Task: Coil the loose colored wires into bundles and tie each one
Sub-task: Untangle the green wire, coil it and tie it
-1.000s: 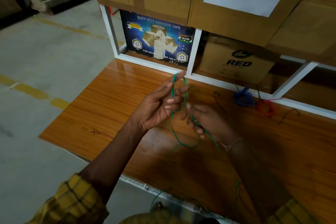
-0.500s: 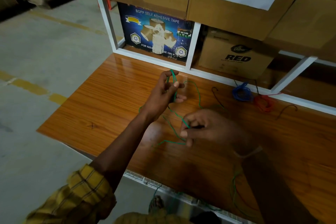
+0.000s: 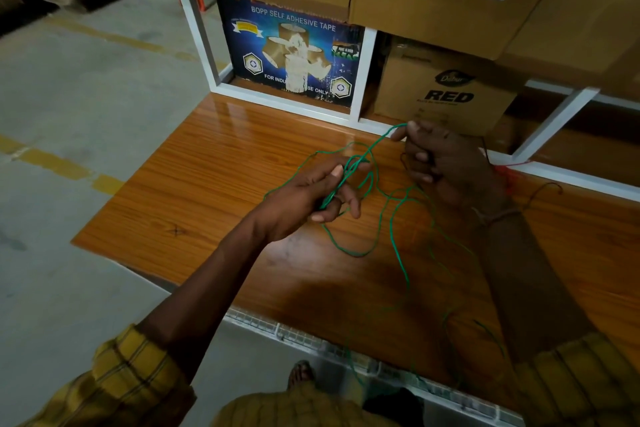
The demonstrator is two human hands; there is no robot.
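A long green wire [image 3: 349, 251] runs between both hands above the wooden table [image 3: 207, 184]. My left hand [image 3: 311, 196] holds a few loops of it between thumb and curled fingers. My right hand [image 3: 446, 159], farther back near the shelf frame, pinches a strand and holds it drawn out from the loops. Slack green wire sags over the table and drops past the front edge. A red wire bundle [image 3: 509, 175] peeks out behind my right wrist. A dark brown wire [image 3: 543, 189] lies to its right. The blue bundle is hidden.
A white shelf frame [image 3: 363, 80] stands at the table's back, holding a blue adhesive-tape box [image 3: 291, 52] and a brown carton marked RED [image 3: 446, 90]. More cartons are stacked above. Concrete floor with a yellow line lies to the left. A foot shows below the table edge.
My right hand has moved from the table's middle back and right toward the shelf, pulling a green strand with it. My left hand has lowered slightly, keeping the loops.
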